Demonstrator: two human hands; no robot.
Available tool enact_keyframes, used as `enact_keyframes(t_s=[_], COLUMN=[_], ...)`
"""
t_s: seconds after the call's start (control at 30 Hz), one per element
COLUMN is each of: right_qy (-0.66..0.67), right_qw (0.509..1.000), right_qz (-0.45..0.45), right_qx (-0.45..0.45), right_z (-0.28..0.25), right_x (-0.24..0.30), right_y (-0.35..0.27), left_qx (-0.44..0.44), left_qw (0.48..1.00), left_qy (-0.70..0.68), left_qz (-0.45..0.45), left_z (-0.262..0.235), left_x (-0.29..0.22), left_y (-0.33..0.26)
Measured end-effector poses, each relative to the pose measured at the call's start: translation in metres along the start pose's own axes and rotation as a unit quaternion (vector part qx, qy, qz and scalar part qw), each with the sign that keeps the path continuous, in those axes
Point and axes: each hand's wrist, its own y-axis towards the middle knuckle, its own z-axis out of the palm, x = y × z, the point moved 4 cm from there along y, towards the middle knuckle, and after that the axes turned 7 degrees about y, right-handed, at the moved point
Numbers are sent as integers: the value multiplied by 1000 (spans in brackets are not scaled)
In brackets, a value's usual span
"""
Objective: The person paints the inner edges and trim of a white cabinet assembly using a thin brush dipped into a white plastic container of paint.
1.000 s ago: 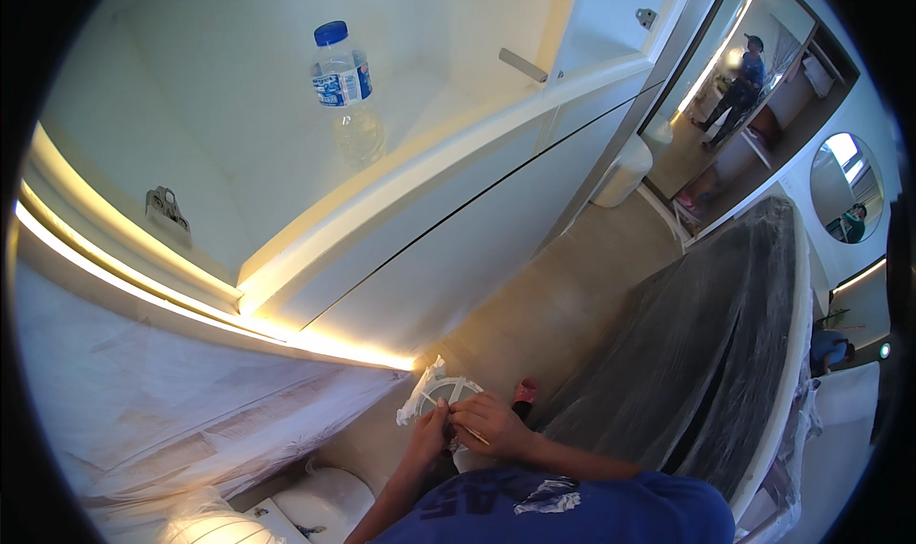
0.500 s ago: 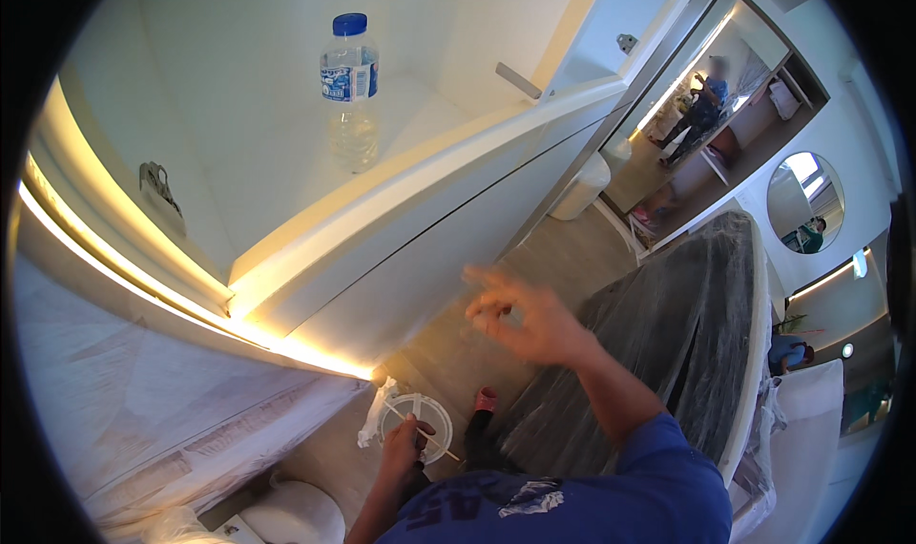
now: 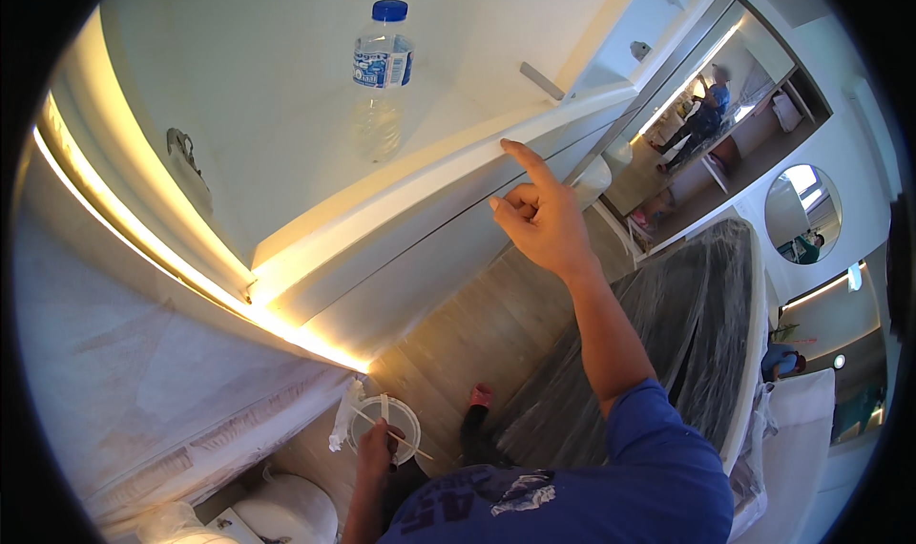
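My right hand (image 3: 546, 215) is raised in front of the cabinet, its index finger stretched out and the other fingers curled. The fingertip meets the white front edge of the cabinet (image 3: 434, 169) in the picture; whether it touches cannot be told. Nothing shows in that hand. Low down, my left hand (image 3: 380, 441) is closed around a thin light stick (image 3: 413, 446) lying slantwise over a round whitish bucket (image 3: 405, 418). A crumpled white cloth or plastic piece (image 3: 344, 418) hangs at the bucket's left side. A clear water bottle with a blue cap (image 3: 384, 62) stands inside the cabinet.
A plastic-wrapped dark mattress or panel (image 3: 658, 324) stands at my right. Lit strips (image 3: 181, 282) edge the covered surface at left. A white rounded object (image 3: 291, 511) sits lower left. A mirror (image 3: 701, 95) reflects a person; another person (image 3: 782, 361) is far right.
My right hand has risen toward the cabinet's front edge, its index finger now straighter. My left hand and the bucket sit slightly farther left as the view shifts.
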Motion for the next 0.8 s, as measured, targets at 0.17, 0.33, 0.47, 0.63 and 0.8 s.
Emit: enact_keyframes(t_s=[0.17,0.33,0.47,0.63,0.8], right_qy=[38,50,85,125,125], right_qw=[999,995,989,968,987], right_qz=[-30,-64,-86,-217,23], right_qx=[20,53,82,12,101], right_z=[15,39,54,52,74], right_x=[16,34,56,32,-79], right_y=[-8,-22,-32,-63,-143], left_qx=[19,41,49,62,59], left_qw=[1000,999,998,998,998], left_qy=[-18,-21,-31,-20,-8], left_qz=[7,0,-18,-6,-26], left_z=[0,11,17,24,36], left_x=[5,2,2,-2,-5], left_y=[2,-5,-5,1,18])
